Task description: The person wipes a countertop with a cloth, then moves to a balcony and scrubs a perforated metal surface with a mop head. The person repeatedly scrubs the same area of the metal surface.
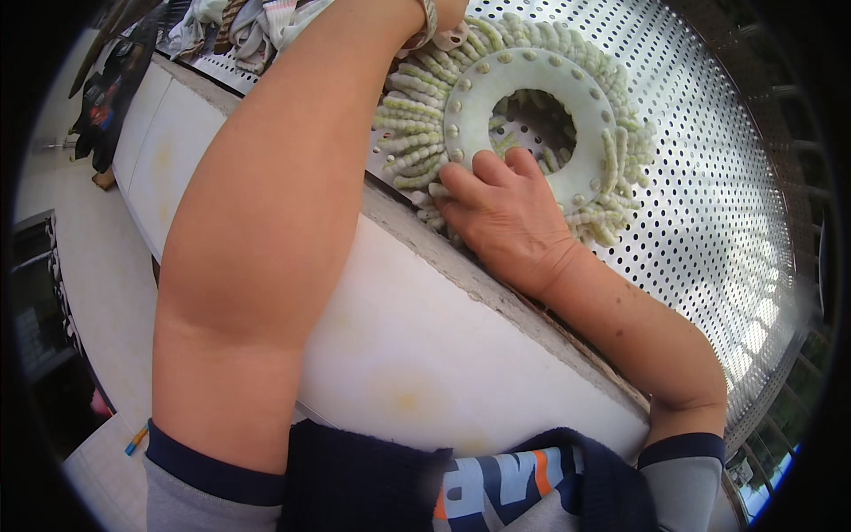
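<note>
A round mop head (532,60) with a pale plastic ring and green-and-white chenille strands lies on a perforated metal sheet. Its ring faces up, and through the central hole I see strands and punched metal. My right hand (505,213) is at the ring's lower left edge, fingers curled, with strands pinched between thumb and forefinger; the thumb is mostly hidden. My left hand (452,13), below a bracelet (429,23) on the wrist, reaches the strands at the upper left. The frame's top edge cuts it off, so its grip cannot be made out.
The perforated metal sheet (698,219) spans the right side, bordered by metal bars. A rough-edged sill with white tiles (412,319) runs diagonally before me. Several socks (252,40) lie at the upper left. Dark gloves (106,113) hang beside the white wall.
</note>
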A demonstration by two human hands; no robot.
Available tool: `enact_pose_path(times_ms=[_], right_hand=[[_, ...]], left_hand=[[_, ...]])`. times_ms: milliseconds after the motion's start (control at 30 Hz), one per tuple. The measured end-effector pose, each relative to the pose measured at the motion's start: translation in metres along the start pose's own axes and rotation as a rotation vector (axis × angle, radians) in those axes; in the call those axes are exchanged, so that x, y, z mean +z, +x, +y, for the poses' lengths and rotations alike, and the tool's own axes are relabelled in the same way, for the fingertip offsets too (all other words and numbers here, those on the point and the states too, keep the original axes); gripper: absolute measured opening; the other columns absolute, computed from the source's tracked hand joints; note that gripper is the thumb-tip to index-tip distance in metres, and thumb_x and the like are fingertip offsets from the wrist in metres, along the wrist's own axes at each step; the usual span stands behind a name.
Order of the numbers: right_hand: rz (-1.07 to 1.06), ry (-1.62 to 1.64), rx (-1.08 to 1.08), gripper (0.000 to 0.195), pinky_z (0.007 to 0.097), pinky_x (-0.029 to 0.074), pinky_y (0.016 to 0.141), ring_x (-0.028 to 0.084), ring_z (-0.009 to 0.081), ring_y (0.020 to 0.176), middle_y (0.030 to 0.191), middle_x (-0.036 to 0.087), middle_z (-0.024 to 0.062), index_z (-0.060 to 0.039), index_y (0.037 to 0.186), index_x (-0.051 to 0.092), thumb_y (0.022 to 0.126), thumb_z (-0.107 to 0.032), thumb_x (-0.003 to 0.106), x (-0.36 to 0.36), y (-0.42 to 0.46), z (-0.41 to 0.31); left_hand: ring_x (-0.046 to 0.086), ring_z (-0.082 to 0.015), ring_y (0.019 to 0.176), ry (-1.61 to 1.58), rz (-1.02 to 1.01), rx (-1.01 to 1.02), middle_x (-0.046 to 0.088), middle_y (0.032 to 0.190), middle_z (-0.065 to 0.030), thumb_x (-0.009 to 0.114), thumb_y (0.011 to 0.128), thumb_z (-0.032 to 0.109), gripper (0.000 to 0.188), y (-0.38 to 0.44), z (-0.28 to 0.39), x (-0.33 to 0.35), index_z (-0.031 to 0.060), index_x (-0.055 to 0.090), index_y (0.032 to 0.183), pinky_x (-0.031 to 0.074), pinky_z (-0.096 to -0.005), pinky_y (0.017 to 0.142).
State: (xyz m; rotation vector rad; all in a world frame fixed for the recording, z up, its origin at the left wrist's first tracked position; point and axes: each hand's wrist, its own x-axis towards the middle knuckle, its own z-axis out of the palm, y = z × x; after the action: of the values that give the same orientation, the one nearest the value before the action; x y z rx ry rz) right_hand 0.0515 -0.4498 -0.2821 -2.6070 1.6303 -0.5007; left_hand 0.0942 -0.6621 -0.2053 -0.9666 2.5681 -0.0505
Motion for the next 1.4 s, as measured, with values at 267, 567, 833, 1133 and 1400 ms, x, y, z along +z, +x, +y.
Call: enact_pose_path(times_ms=[267, 567, 833, 1133, 1400], right_hand=[[-0.079, -0.373, 0.189, 0.016, 0.0309, 0.040, 0.075, 0.048, 0.0168, 0.091, 0.096, 0.051, -0.0028, -0.0180, 0.084, 0.070, 0.074, -0.014, 0.059, -0.015, 0.000, 0.062], [0.149, -0.080, 0.311, 0.053, 0.0380, 0.041, 0.082, 0.050, 0.0264, 0.103, 0.114, 0.053, 0.0102, -0.0146, 0.118, 0.058, 0.067, -0.010, 0.070, -0.028, -0.012, 0.072], [-0.208, 0.185, 0.279, 0.070, 0.0400, 0.041, 0.080, 0.052, 0.0286, 0.090, 0.091, 0.055, 0.0117, -0.0014, 0.132, 0.040, 0.068, -0.009, 0.067, -0.049, -0.034, 0.040], [-0.350, -0.025, 0.420, 0.085, 0.0391, 0.042, 0.086, 0.051, 0.0299, 0.092, 0.099, 0.054, 0.0118, -0.0015, 0.140, 0.033, 0.064, -0.006, 0.071, -0.077, -0.136, 0.050], [-0.354, 0.220, 0.672, 0.081, 0.0390, 0.043, 0.085, 0.050, 0.0318, 0.091, 0.096, 0.052, 0.0162, 0.0024, 0.140, 0.032, 0.067, -0.005, 0.066, -0.111, -0.201, 0.015]], left_hand=[[0.066, -0.0324, 0.089, -0.168, 0.050, -0.023, 0.068, 0.095, -0.0171, 0.060, 0.077, 0.020, 0.022, -0.009, -0.004, -0.003, 0.0093, 0.072, 0.093, 0.051, -0.0401, 0.079], [0.066, -0.0319, 0.089, -0.121, 0.193, -0.114, 0.068, 0.093, -0.0169, 0.057, 0.080, 0.021, 0.022, 0.005, -0.011, 0.009, 0.0091, 0.072, 0.092, 0.052, -0.0406, 0.078], [0.065, -0.0298, 0.086, -0.199, 0.331, -0.177, 0.067, 0.091, -0.0134, 0.070, 0.076, 0.032, 0.025, 0.003, 0.001, 0.000, 0.0122, 0.070, 0.092, 0.052, -0.0414, 0.074], [0.060, -0.0324, 0.083, -0.493, 0.420, 0.036, 0.062, 0.087, -0.0151, 0.051, 0.074, 0.009, 0.017, 0.010, 0.010, 0.012, 0.0065, 0.065, 0.084, 0.048, -0.0398, 0.074], [0.058, -0.0295, 0.080, -0.467, 0.270, 0.191, 0.059, 0.084, -0.0125, 0.051, 0.074, 0.006, 0.014, 0.018, 0.016, 0.015, 0.0046, 0.062, 0.082, 0.046, -0.0383, 0.071]])
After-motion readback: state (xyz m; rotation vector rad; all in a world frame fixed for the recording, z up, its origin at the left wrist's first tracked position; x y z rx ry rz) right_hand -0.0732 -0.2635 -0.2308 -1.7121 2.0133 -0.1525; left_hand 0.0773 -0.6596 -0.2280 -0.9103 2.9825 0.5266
